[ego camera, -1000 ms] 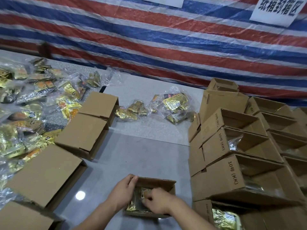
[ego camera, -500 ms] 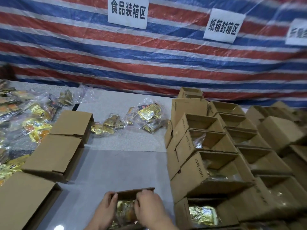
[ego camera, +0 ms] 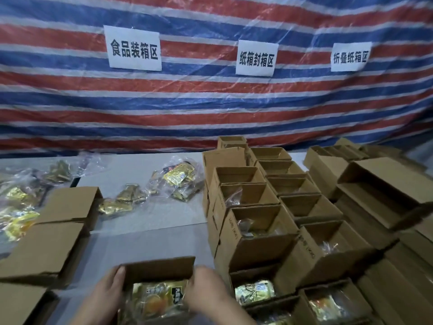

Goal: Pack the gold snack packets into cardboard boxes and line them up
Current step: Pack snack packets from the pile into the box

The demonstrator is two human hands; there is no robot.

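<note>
Both hands are gripping the open cardboard box [ego camera: 159, 269] at the worktop's [ego camera: 150, 242] near edge: left hand [ego camera: 106, 293] clasping its left side, right hand [ego camera: 206, 293] its right, a gold packet [ego camera: 157, 299] lying inside.

Three white paper signs hang on the striped tarpaulin [ego camera: 210, 109]: the left sign [ego camera: 134, 50] reads 食品装箱区, the middle sign [ego camera: 255, 57] 纸箱封箱区, the right sign [ego camera: 350, 57] 折叠纸箱区. Print on a cardboard box side [ego camera: 233, 227] and on the gold snack packet [ego camera: 159, 299] is too blurred to read.
</note>
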